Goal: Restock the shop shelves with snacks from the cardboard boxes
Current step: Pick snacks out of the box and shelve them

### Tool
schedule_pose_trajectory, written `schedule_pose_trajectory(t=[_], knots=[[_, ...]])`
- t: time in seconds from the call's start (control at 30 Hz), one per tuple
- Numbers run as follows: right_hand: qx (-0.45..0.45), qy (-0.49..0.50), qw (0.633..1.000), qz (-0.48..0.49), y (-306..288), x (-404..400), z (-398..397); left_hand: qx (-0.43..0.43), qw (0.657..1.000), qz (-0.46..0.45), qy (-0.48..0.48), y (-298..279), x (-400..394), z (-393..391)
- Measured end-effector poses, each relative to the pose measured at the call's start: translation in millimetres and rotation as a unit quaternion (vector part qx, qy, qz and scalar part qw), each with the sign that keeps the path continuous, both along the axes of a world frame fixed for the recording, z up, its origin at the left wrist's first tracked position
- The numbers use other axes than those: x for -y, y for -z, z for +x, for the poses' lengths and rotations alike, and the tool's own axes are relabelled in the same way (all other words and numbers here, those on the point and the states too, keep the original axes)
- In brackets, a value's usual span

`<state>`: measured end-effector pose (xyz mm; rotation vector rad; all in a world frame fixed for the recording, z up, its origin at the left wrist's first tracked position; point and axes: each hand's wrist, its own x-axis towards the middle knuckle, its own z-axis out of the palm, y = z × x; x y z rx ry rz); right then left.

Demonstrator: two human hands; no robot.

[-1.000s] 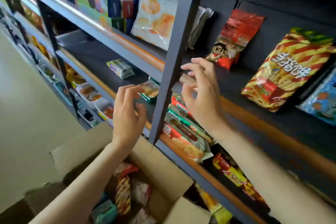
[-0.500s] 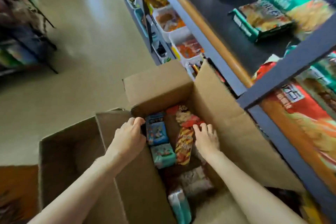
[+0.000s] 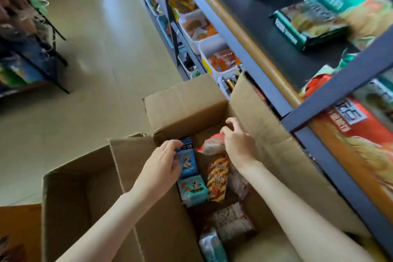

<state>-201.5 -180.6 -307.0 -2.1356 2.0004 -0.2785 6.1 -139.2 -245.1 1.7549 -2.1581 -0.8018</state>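
Inside the open cardboard box (image 3: 187,102), the left hand (image 3: 161,166) pinches a blue snack packet (image 3: 188,159) by its edge. The right hand (image 3: 238,142) grips a crinkly bag (image 3: 212,144) at the top — light, soft, likely crushable; hold seams, not middles.

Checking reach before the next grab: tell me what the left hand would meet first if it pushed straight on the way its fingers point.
The left hand already touches the blue snack packet; going on, probably the cardboard box far wall, though depth is unclear.
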Motion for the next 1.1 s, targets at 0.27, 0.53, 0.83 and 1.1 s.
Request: schedule_pose_trajectory(t=[0.27,0.53,0.83,1.1], knots=[[0.254,-0.077,0.941,-0.208,-237,-54,-21,-0.259,0.945,0.17,0.109,-135,25,-35],[0.405,-0.019,0.874,-0.266,-436,-129,-46,-0.398,0.863,0.164,0.266,-286,-5,-94],[0.157,0.159,0.903,-0.366,-463,-194,-66,-0.309,0.913,-0.187,0.189,-364,-47,-191],[0.112,0.255,0.865,-0.417,-461,-156,-127,-0.322,0.903,-0.16,0.234,-373,-29,-244]])
